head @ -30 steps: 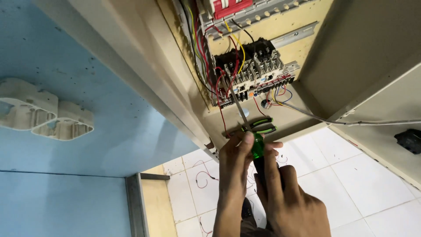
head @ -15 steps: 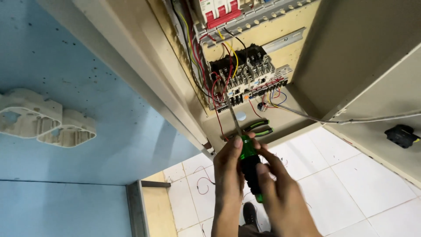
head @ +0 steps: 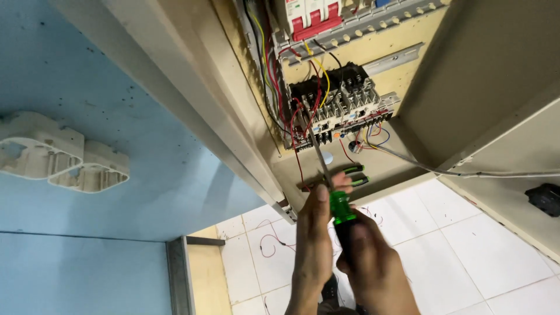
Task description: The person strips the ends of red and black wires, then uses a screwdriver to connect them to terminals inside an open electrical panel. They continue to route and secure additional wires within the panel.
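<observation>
White floor tiles [head: 466, 245] lie below, strewn with thin red wire offcuts [head: 269, 245], and a blue wall [head: 116, 116] carries two pale plastic mounting boxes [head: 64, 157]. Beside it stands an open beige electrical cabinet [head: 496, 76] with a contactor block [head: 338, 105] wired in red, yellow and black. A screwdriver [head: 335, 198] points up and slightly left, its long axis running from the green-and-black handle at the hands to a tip at the contactor's lower terminals. The left hand [head: 315, 233] pinches the shaft just above the handle; the right hand [head: 373, 262] wraps closed around the handle's black end. Green-handled pliers [head: 353, 175] lie on the cabinet floor, partly hidden behind the fingers. The tip's exact seat is hard to make out.
</observation>
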